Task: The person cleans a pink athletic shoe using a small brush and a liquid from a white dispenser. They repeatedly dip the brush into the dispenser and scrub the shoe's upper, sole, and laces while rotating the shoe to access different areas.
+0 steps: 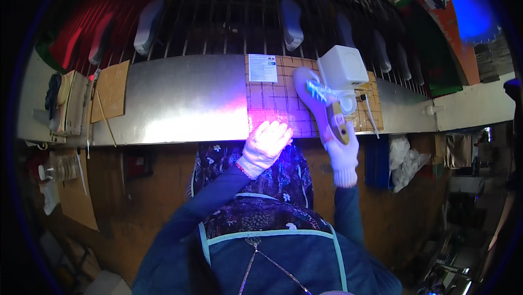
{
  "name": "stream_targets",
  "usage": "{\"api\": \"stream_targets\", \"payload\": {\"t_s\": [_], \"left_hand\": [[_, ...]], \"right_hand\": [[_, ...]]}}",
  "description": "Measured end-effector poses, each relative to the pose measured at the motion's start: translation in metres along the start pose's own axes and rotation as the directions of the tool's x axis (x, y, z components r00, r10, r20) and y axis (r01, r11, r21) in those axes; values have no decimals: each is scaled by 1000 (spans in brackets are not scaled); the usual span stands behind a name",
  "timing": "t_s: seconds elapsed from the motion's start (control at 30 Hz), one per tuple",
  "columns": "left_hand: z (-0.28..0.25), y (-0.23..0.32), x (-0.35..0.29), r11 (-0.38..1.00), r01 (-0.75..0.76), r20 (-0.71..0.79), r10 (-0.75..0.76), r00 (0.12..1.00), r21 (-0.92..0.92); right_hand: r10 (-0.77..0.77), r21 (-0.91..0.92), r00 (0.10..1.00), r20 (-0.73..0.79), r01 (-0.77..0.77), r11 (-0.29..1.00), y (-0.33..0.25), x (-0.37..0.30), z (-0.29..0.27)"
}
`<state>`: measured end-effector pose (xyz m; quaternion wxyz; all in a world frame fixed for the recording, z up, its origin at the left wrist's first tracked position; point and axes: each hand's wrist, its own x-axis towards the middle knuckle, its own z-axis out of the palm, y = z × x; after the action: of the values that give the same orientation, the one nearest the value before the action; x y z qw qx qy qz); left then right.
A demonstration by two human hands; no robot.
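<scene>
Lilac-looking shoe [308, 86] is over the cardboard [261, 96], right beside the white box [342, 66], and the right hand [344, 156] is wrapped round its heel end. Left hand [266, 145] is at the table [185, 99] edge, fingers loosely out, can't tell if anything's under the palm. Progress-wise: laces [316, 91] are on, what looks like a last [340, 126] is inside, so probably partway. Underside's hidden, no clue what's left there.

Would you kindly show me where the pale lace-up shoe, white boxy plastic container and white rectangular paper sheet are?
Pale lace-up shoe [318, 106]: head view, on its upper.
White boxy plastic container [341, 68]: head view, middle of its body.
White rectangular paper sheet [262, 68]: head view, middle of its printed face.
</scene>
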<state>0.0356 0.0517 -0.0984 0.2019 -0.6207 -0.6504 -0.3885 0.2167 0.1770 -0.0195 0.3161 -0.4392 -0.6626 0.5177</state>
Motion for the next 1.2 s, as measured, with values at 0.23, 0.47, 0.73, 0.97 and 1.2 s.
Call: {"api": "stream_targets", "payload": {"t_s": [0.23,0.47,0.73,0.97,1.2], "left_hand": [[6,1,-3,1000,19,10,-19,1000,12],[11,0,-8,999,33,3,-33,999,13],[9,2,-2,999,28,12,-28,1000,-20],[6,2,1,1000,6,6,-6,1000,-20],[7,1,0,1000,10,-33,-11,999,-15]], "right_hand": [[-77,-209,991,-111,53,977,6,-124,-58],[-38,-40,999,-11,37,999,16,-29,-3],[-31,-189,995,-91,13,982,6,-149,-41],[-186,-469,983,-1,164,868,25,-29,-7],[228,-124,974,-14,-228,966,3,-104,-77]]}}
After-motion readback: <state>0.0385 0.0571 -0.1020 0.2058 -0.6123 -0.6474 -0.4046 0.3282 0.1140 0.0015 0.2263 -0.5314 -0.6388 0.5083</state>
